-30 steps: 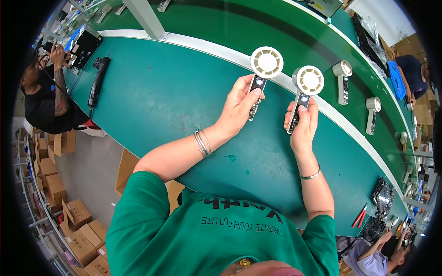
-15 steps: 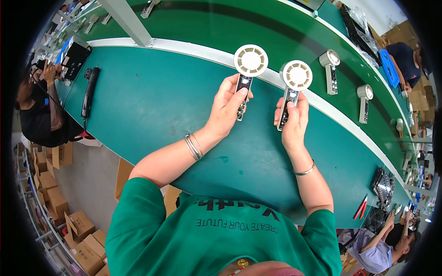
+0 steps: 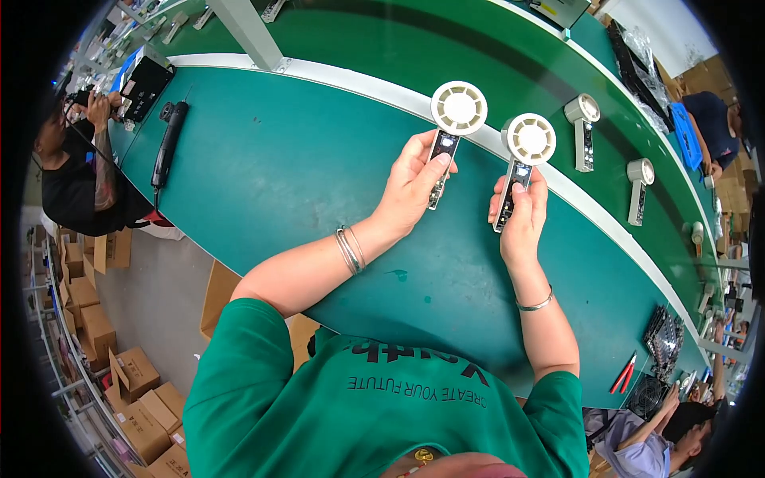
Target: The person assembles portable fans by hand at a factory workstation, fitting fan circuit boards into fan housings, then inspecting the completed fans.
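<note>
Two white handheld fans with open handles are held up over the green bench [image 3: 303, 159], round heads pointing away from me. My left hand [image 3: 416, 179] is closed around the handle of the left fan [image 3: 459, 108], its thumb resting on the dark circuit board inside. In my right hand [image 3: 522, 211] is the right fan [image 3: 531, 139], gripped the same way with the thumb on its board. Small bright spots show near the top of both boards. The two fan heads are close together but apart. The fingers behind each handle are partly hidden.
Beyond the white rail, more fans [image 3: 586, 131] lie on the green conveyor [image 3: 358, 40]. A black electric screwdriver [image 3: 169, 147] and a black box [image 3: 147, 84] lie at left. Red-handled pliers [image 3: 624, 374] and black parts [image 3: 663, 338] lie at right. Co-workers sit at both sides.
Both hands and fans appear slightly farther right in the picture, but the bench and rail have shifted that way too. My grip on each fan is the same.
</note>
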`<move>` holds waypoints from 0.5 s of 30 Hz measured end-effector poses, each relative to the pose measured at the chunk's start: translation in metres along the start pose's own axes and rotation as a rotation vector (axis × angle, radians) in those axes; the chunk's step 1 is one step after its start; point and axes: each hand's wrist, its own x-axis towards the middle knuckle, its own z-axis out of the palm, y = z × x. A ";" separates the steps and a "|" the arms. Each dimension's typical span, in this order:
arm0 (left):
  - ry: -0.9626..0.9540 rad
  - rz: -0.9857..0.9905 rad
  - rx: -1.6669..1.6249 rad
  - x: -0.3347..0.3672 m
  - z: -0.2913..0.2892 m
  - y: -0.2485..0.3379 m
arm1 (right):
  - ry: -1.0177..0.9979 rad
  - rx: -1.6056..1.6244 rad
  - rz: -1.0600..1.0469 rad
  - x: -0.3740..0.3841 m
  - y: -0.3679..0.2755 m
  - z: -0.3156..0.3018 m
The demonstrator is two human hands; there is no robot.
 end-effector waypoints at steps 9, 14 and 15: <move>0.011 -0.004 -0.002 0.001 0.000 -0.002 | 0.007 -0.017 0.024 0.000 0.000 0.001; 0.015 -0.021 0.006 0.002 0.001 -0.001 | 0.021 -0.021 0.029 0.000 -0.001 0.001; 0.009 -0.020 0.004 0.002 0.001 -0.001 | 0.017 -0.015 0.026 0.000 -0.001 0.001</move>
